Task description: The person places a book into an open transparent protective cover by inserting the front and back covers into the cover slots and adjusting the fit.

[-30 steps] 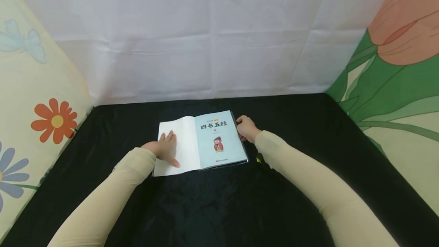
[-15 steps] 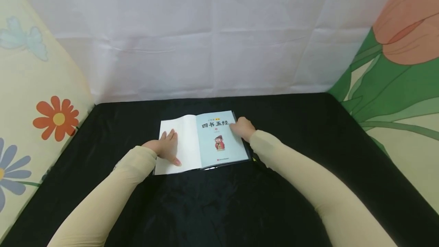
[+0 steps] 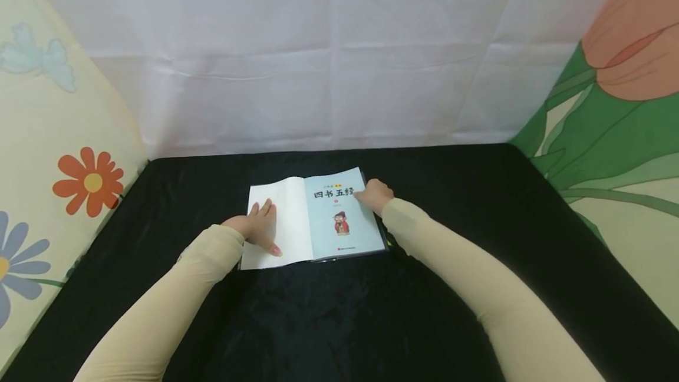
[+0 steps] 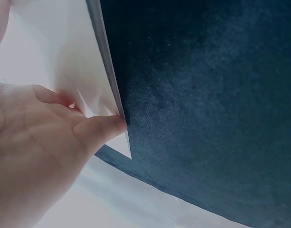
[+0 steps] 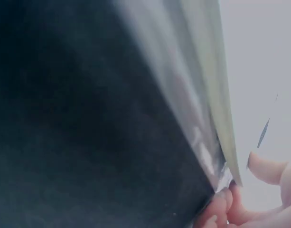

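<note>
An open book lies on black cloth, with a blank white page on the left. Its right-hand page is pale blue, with Chinese characters and a small figure in red. My left hand rests on the white page with fingers spread; in the left wrist view its thumb reaches the page's near edge. At the book's right edge, my right hand pinches the pale blue page, thumb on top. The right wrist view has its other fingers at the edge of the pages.
Black cloth covers the table around the book. A white sheet hangs behind it. Panels printed with flowers, one with a red flower and one with a pink tulip, stand at either side. A small yellow bit shows by the book's right edge.
My right hand has moved left from beside the book's right edge, and its thumb now lies on the pale blue page. That page's far right corner has risen slightly. My left hand stays on the white page.
</note>
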Available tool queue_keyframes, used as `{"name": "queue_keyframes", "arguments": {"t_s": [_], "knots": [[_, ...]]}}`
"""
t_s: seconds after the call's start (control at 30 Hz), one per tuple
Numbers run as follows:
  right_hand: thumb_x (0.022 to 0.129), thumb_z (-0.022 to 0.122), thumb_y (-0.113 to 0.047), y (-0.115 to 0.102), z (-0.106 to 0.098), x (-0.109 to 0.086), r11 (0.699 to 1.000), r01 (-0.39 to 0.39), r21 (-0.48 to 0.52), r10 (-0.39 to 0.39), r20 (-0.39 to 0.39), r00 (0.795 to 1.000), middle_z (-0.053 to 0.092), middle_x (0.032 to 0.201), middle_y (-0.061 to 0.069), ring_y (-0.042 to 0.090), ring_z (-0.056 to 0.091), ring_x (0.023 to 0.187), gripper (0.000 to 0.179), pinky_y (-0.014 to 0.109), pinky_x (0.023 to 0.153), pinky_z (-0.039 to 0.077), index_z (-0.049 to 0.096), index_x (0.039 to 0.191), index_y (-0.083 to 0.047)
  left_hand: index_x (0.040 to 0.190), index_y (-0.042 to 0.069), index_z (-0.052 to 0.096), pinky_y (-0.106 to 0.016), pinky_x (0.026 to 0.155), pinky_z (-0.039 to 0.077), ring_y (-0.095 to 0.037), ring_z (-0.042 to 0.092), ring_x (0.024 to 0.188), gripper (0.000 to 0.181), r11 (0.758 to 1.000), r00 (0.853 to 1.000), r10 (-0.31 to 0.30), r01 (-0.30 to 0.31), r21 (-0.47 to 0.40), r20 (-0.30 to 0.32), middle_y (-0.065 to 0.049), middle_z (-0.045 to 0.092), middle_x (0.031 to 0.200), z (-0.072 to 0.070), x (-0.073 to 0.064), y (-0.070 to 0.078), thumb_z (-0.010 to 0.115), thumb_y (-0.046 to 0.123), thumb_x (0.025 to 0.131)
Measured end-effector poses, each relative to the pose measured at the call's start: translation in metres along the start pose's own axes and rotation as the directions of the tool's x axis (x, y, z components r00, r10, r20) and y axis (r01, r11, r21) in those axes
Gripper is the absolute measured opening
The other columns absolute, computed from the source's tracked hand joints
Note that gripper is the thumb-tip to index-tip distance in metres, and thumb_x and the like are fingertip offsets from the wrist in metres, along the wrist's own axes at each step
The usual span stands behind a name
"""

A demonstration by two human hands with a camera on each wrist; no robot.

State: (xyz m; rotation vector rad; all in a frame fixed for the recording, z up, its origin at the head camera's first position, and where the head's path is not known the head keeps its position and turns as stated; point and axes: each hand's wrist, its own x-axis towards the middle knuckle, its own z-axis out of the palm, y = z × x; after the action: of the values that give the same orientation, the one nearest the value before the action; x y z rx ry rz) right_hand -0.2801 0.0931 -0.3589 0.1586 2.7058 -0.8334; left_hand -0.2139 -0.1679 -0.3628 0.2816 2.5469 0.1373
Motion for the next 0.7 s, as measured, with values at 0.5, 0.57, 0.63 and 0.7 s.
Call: {"name": "queue_keyframes", "arguments": {"t_s": [0.5, 0.57, 0.63, 0.7], "knots": [[0.100, 0.049, -0.017, -0.016, -0.022, -0.018, 0.971, 0.170, 0.167, -0.154, -0.103, 0.983, 0.057, 0.096, 0.016, 0.022, 0.050, 0.075, 0.022, 0.031, 0.064, 0.041, 0.055, 0.104, 0.004, 0.150, -0.012, 0.007, -0.053, 0.115, 0.010, -0.049, -0.003, 0.143, 0.113, 1.000, 1.000, 0.006, -0.006, 0.015, 0.002, -0.028, -0.004, 0.158, -0.001, -0.004, 0.003, 0.075, 0.046, 0.081], [0.100, 0.046, -0.015, -0.020, -0.025, -0.021, 0.956, 0.187, 0.228, -0.163, -0.121, 0.979, 0.053, 0.092, 0.014, 0.020, 0.046, 0.070, 0.020, 0.030, 0.061, 0.039, 0.054, 0.101, 0.003, 0.150, -0.012, 0.008, -0.053, 0.115, 0.009, -0.049, -0.003, 0.143, 0.113, 1.000, 1.000, 0.009, -0.009, 0.006, -0.002, -0.028, -0.003, 0.158, -0.001, -0.004, 0.002, 0.076, 0.046, 0.081], [0.100, 0.043, -0.013, -0.026, -0.028, -0.024, 0.940, 0.199, 0.277, -0.169, -0.130, 0.977, 0.053, 0.090, 0.013, 0.018, 0.044, 0.065, 0.020, 0.029, 0.058, 0.038, 0.055, 0.101, 0.002, 0.149, -0.013, 0.009, -0.054, 0.115, 0.010, -0.050, -0.002, 0.143, 0.113, 1.000, 1.000, 0.021, -0.021, -0.004, -0.015, -0.029, -0.002, 0.158, 0.000, -0.004, 0.001, 0.076, 0.046, 0.081], [0.100, 0.042, -0.014, -0.031, -0.029, -0.028, 0.925, 0.207, 0.318, -0.175, -0.126, 0.976, 0.054, 0.091, 0.013, 0.016, 0.043, 0.059, 0.022, 0.028, 0.055, 0.038, 0.057, 0.103, 0.003, 0.149, -0.013, 0.009, -0.054, 0.115, 0.010, -0.050, -0.002, 0.142, 0.114, 1.000, 0.999, 0.029, -0.029, -0.003, -0.026, -0.030, -0.002, 0.157, 0.001, -0.004, -0.001, 0.076, 0.046, 0.080]]}}
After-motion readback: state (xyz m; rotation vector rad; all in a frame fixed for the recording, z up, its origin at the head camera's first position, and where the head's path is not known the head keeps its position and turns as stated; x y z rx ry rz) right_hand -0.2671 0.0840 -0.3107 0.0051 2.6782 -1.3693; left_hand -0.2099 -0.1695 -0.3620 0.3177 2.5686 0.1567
